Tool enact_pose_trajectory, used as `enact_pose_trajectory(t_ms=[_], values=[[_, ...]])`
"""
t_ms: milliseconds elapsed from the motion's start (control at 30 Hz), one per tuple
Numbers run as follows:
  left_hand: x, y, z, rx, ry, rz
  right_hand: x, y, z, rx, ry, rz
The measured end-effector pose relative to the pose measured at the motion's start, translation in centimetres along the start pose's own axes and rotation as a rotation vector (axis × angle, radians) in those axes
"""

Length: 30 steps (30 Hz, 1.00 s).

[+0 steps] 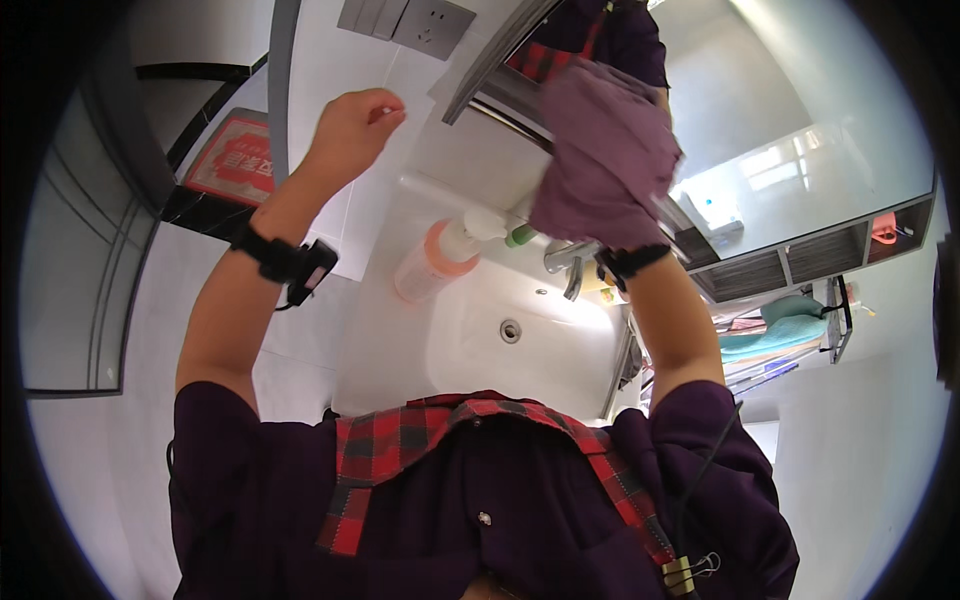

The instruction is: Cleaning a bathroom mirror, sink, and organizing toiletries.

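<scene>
My right hand is hidden beneath a mauve cloth, which it holds up in front of the mirror. The cloth drapes down to the black band on my right wrist. Whether the cloth touches the glass I cannot tell. My left hand is raised by the tiled wall, its fingers curled in to the thumb and no object visible in it. Between my arms lies a white washbasin with a chrome faucet. On the basin's left ledge stands a pink pump bottle with a white pump head.
A grey-framed cabinet edge juts out at the top, near a wall socket. Below the mirror runs a grey shelf holding a pink cup. Teal towels hang on a rack at right. A red mat lies at left.
</scene>
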<state>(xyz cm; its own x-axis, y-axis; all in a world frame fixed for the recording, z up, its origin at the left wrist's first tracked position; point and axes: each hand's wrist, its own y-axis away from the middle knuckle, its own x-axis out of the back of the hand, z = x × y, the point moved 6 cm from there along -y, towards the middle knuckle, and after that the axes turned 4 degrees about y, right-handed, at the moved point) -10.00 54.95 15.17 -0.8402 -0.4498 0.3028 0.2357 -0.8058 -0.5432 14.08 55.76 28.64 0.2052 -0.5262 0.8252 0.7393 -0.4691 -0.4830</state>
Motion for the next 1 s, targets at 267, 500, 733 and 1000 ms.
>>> enact_pose_trajectory(t_ms=[267, 500, 733, 1000], values=[[2.7, 10.6, -4.9, 0.452, 0.034, -0.221, 3.3, 9.1, 9.2, -0.352, 0.195, -0.142], [0.7, 12.7, -2.9, 0.538, 0.265, -0.21, 5.7, 15.9, 13.0, -0.667, 0.392, -0.313], [-1.4, 12.7, -1.2, 0.517, 0.27, -0.263, 1.5, 11.4, 7.7, -0.361, -0.115, 0.028], [-4.0, 13.2, 2.5, 0.36, 0.067, -0.435, 3.5, 1.9, -1.6, -0.154, -0.062, -0.377]])
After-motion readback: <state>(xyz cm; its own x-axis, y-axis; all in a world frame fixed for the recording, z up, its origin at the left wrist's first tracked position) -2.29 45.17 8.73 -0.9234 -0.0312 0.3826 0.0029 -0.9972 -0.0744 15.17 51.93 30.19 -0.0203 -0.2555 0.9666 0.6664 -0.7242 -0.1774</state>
